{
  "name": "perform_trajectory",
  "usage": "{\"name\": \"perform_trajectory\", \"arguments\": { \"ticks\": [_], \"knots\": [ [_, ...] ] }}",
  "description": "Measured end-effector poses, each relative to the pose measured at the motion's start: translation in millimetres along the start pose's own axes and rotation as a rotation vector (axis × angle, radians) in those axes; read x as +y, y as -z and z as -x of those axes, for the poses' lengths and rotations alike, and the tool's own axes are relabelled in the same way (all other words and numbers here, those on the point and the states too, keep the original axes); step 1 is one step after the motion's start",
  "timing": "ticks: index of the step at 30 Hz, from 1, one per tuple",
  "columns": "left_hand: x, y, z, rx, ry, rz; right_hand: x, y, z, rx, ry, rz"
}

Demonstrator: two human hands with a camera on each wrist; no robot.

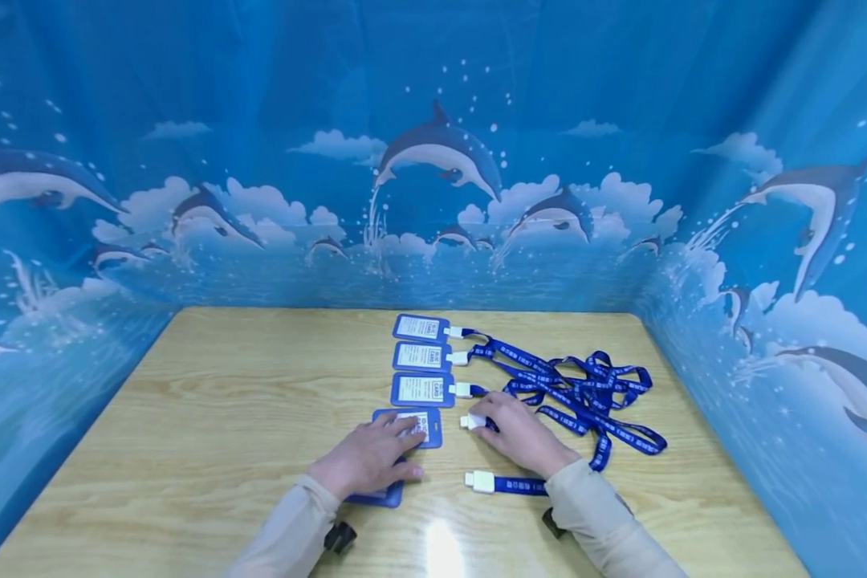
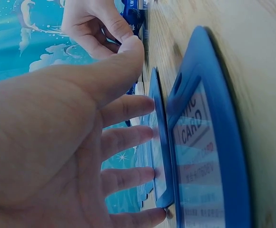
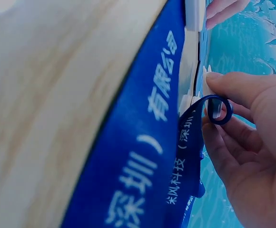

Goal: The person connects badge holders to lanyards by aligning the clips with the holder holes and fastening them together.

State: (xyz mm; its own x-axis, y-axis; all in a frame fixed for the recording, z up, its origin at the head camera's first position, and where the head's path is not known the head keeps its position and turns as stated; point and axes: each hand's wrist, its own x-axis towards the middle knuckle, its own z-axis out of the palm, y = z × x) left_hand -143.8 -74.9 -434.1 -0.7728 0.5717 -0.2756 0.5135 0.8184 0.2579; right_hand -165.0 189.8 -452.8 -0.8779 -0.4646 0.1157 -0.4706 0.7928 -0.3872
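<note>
My left hand (image 1: 367, 457) lies with fingers spread and nearly straight, its fingertips touching a blue badge holder (image 1: 434, 433) with a white card inside. A second blue badge holder (image 1: 390, 498) sits partly hidden beneath that hand; its card print shows large in the left wrist view. Over to the right, my right hand (image 1: 520, 432) pinches the white clip (image 1: 471, 421) of a blue lanyard, between thumb and fingers. The lanyard's strap (image 3: 191, 156) curls into a small loop by the fingers. Clip and touched holder are a short gap apart.
Behind the hands, three badge holders (image 1: 421, 327) line up, each joined to a lanyard clip. Their blue straps (image 1: 585, 401) tangle at right. Nearer me lies another lanyard's white clip (image 1: 482, 482). A dolphin-print curtain (image 1: 433, 265) borders the wooden table (image 1: 260, 385).
</note>
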Motion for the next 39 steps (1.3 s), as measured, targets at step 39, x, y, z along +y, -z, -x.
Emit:
{"name": "perform_trajectory", "arguments": {
  "ticks": [39],
  "knots": [
    [4.4,-5.3,-3.7,0.017,-0.033,-0.026,-9.9,-8.6,-7.0,-0.059,0.035,0.04]
  ]
}}
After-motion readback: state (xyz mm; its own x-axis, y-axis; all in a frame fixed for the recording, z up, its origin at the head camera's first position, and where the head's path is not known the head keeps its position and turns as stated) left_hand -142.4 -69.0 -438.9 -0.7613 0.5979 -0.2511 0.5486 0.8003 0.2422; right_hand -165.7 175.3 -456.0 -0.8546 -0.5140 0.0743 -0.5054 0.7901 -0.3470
